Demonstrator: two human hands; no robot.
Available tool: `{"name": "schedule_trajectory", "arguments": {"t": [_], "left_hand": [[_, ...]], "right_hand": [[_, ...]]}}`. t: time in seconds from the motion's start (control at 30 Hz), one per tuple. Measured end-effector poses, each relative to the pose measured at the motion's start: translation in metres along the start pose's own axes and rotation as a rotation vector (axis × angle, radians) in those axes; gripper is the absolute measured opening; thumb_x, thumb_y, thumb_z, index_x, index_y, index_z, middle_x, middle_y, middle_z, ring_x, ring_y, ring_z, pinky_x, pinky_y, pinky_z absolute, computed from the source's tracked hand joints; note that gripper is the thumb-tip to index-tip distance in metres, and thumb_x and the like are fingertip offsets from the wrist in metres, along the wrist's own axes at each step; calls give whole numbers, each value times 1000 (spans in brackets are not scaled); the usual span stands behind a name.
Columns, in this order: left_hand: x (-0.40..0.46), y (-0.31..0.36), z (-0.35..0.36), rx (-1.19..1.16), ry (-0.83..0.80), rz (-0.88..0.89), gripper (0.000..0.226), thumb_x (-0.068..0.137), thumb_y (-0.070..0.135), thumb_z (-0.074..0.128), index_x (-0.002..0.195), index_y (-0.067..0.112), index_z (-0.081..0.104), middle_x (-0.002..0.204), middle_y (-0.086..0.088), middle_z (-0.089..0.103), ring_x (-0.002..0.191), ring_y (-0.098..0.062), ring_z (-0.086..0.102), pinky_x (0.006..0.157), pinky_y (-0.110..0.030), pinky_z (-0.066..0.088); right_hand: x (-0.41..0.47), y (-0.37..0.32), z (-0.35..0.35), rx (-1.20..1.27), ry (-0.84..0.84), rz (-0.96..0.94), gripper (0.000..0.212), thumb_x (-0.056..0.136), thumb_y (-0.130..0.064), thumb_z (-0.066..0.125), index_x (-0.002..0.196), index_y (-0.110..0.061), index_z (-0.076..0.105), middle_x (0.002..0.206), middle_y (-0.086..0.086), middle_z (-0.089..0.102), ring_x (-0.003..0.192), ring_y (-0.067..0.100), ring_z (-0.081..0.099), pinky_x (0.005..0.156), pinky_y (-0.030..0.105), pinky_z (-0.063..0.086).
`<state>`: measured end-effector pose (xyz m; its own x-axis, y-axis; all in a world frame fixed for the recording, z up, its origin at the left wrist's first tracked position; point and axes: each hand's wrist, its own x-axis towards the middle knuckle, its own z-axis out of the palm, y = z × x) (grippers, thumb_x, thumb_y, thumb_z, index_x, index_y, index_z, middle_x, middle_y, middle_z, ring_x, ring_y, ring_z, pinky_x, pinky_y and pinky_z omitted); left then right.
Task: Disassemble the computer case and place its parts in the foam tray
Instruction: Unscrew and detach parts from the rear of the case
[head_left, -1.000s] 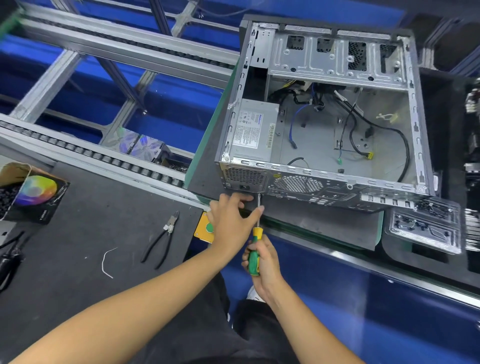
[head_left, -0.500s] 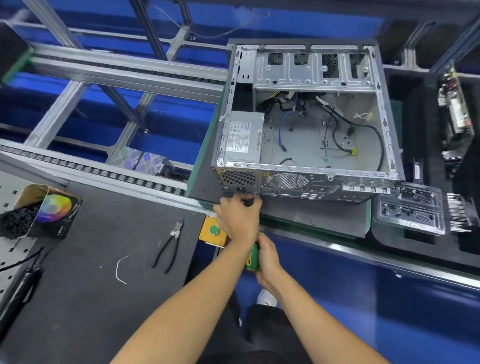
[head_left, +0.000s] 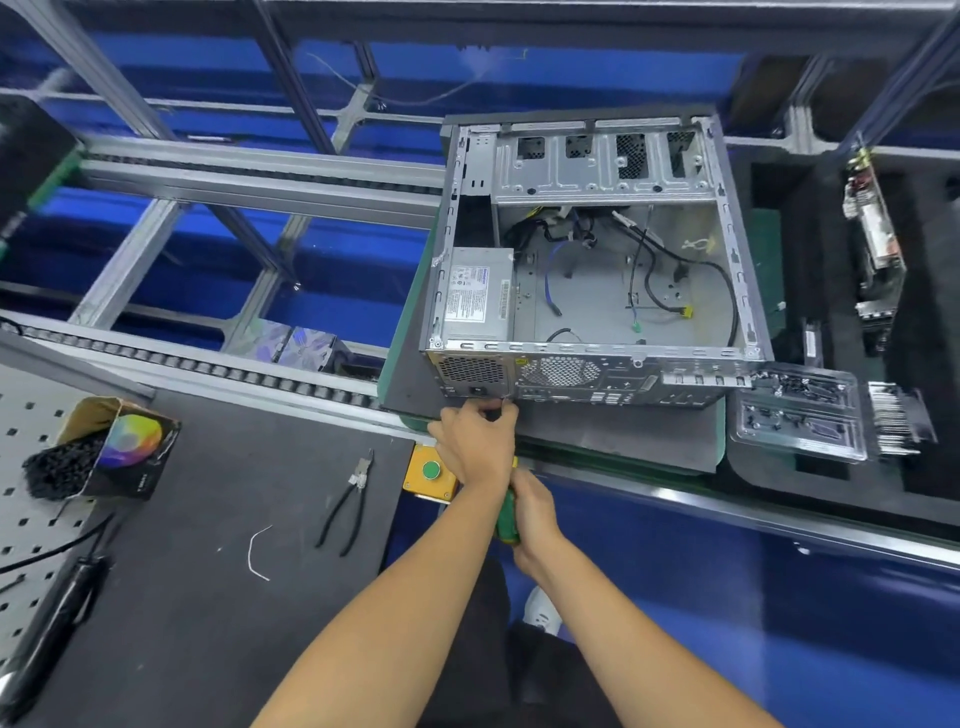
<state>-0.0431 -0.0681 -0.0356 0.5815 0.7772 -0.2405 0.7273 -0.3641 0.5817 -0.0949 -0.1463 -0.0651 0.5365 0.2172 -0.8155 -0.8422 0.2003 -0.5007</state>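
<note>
Computer case (head_left: 597, 270): open side up, lying on a dark mat (head_left: 613, 436) on the conveyor; rear panel facing the person. Power supply (head_left: 475, 299) seated in the near-left corner; loose cables (head_left: 675, 280) across the bare floor of the case.

Left hand (head_left: 475, 441): at the lower edge of the rear panel, just below the power-supply grille. Fingers curled and bunched together at the panel edge, tips touching it; whether pinching a screw or the tool shaft, cannot tell. Forearm extended forward, crossing above the right hand.

Right hand (head_left: 532, 514): just behind and below the left, wrapped round the green-and-yellow handle of a screwdriver (head_left: 506, 519); shaft hidden by the left hand.

Foam tray (head_left: 821, 291): black, to the right of the case, touching the mat; clear plastic screw tray (head_left: 800, 415) on its near-left part.

Pliers (head_left: 348, 501): on the dark bench surface, well left of the hands. Yellow box with green button (head_left: 431, 473): just left of the left wrist.
</note>
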Motion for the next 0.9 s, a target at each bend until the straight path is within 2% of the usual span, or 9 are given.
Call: {"name": "schedule_trajectory", "arguments": {"t": [0.1, 0.27, 0.53, 0.67, 0.77, 0.9], "left_hand": [[2, 0, 1, 24, -4, -4, 26, 88, 53, 65, 102, 34, 77, 104, -2, 62, 106, -27, 46, 86, -40, 45], [8, 2, 1, 58, -16, -28, 33, 83, 58, 66, 99, 32, 78, 104, -4, 64, 107, -29, 47, 88, -43, 48], [11, -5, -3, 92, -59, 3, 37, 81, 60, 65, 96, 29, 77, 104, -4, 64, 104, -28, 49, 87, -41, 45], [14, -10, -10, 18, -95, 24, 27, 78, 56, 65, 88, 32, 73, 92, 6, 68, 99, -22, 50, 86, -42, 46], [21, -17, -18, -56, -143, 65, 21, 76, 53, 65, 83, 33, 68, 81, 16, 69, 89, -15, 59, 83, -37, 46], [27, -20, -26, -151, -300, 83, 17, 74, 44, 72, 81, 30, 63, 75, 18, 68, 79, -9, 66, 74, -31, 51]], "right_hand": [[1, -2, -1, -55, 37, -22, 22, 99, -18, 60, 80, -14, 50, 73, 15, 61, 59, 24, 59, 49, 28, 49], [0, -7, -2, -156, 39, -47, 19, 100, -15, 54, 82, -13, 48, 62, 11, 58, 48, 19, 51, 42, 25, 39], [-15, -11, -14, -233, 129, -71, 22, 95, -8, 55, 76, -11, 47, 60, 6, 51, 46, 18, 45, 44, 25, 33], [-16, -14, -17, -222, 171, -102, 27, 94, -7, 58, 70, -13, 46, 59, 5, 54, 47, 19, 46, 44, 25, 34], [-16, -18, -16, -252, 199, -143, 31, 94, -10, 60, 65, -16, 49, 62, 6, 56, 48, 20, 49, 44, 27, 37], [-21, -28, -20, -507, 260, -246, 26, 93, -23, 61, 72, -17, 49, 70, 2, 68, 50, 20, 57, 51, 33, 44]]}}
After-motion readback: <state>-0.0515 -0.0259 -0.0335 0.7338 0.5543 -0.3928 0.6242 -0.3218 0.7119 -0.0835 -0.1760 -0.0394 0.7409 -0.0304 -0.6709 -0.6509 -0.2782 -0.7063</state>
